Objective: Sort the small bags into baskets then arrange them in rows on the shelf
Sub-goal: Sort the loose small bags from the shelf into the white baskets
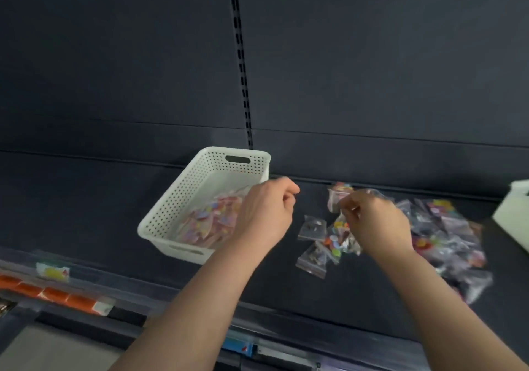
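Evidently the small bags (pixel 446 236) were light, limp, slippery plastic pouches of loose coloured bits, probably best pinched at a flat corner or the sealed top. They lay heaped toward the right end of the shelf (pixel 86 198), under and beyond the right hand (pixel 378 224), which pinched a single bag (pixel 339 197) by its edge. The left hand (pixel 264 213) hung curled over the right rim of the white basket (pixel 171 204), near the heap; whether it held anything could not be told.

Two bare arms are shown: the left forearm (pixel 183 307) and the right forearm (pixel 446 313) are seen uncovered from the lower edge of the view up to the wrists. The left hand (pixel 264 216) and the right hand (pixel 375 224) are likewise seen bare.
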`<state>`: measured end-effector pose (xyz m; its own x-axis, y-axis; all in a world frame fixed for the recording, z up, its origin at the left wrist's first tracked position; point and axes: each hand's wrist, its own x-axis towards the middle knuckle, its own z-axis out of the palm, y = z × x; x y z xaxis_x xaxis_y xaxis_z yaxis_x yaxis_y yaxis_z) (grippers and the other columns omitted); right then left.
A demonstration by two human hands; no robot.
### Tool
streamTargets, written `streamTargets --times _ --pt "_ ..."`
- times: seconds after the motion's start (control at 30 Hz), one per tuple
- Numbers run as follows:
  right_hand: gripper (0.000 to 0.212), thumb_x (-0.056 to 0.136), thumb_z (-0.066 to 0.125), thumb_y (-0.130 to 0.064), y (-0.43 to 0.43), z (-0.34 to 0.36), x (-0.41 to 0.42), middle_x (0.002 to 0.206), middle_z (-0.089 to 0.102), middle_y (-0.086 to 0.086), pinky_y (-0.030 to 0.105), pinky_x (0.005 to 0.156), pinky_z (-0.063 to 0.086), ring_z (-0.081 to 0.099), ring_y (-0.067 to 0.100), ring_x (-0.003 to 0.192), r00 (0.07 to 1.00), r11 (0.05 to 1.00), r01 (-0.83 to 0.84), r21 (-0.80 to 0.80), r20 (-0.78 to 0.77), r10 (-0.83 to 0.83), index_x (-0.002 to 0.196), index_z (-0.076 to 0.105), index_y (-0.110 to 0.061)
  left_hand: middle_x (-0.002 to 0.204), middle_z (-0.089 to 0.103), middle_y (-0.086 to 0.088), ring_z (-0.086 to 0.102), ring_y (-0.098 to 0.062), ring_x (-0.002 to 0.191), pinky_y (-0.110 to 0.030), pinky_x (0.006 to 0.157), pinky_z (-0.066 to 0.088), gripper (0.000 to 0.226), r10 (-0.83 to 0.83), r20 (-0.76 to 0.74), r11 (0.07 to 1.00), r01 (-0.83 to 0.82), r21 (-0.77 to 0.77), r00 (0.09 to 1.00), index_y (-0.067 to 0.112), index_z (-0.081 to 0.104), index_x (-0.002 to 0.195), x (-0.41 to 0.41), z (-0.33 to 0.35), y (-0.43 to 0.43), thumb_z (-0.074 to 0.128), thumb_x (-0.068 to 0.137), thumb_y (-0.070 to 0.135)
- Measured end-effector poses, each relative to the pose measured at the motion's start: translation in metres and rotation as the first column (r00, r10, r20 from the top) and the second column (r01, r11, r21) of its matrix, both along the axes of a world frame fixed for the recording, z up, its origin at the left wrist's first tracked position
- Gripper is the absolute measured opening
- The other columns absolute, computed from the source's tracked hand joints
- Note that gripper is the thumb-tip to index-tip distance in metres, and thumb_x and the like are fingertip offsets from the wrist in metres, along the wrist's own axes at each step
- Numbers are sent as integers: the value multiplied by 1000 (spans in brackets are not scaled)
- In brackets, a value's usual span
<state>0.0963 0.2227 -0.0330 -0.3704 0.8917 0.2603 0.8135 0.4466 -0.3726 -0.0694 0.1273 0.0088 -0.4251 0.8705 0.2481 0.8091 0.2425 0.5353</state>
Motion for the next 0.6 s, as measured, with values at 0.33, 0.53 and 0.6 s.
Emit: streamTargets --times 0.33,0.53,0.6 --pt "22 90 55 -22 -7 -20 58 99 71 -8 27 65 48 65 20 92 996 993 68 -97 65 -62 101 68 -36 121 59 0 58 -19 110 -33 89 48 34 -117 -123 935 67 -349 985 25 58 128 37 -51 35 61 95 26" --pt "18 91 57 -24 -13 -20 53 101 69 -9 24 65 45 65 15 91 1000 996 12 -83 24 -10 102 70 -29 108 66 3 62 -15 96 -29 78 50 16 -36 -115 960 3 -279 993 23 67 109 37 -58 32 62 94 21" --pt "16 87 62 -37 -14 -21 49 96 67 -9 25 66 48 62 13 90 1000 996 -11 -84 -4 11 100 69 -28 104 65 6 60 -12 92 -26 71 48 13 6 -118 983 -28 -183 993 24 67 105 36 -52 28 59 95 22"
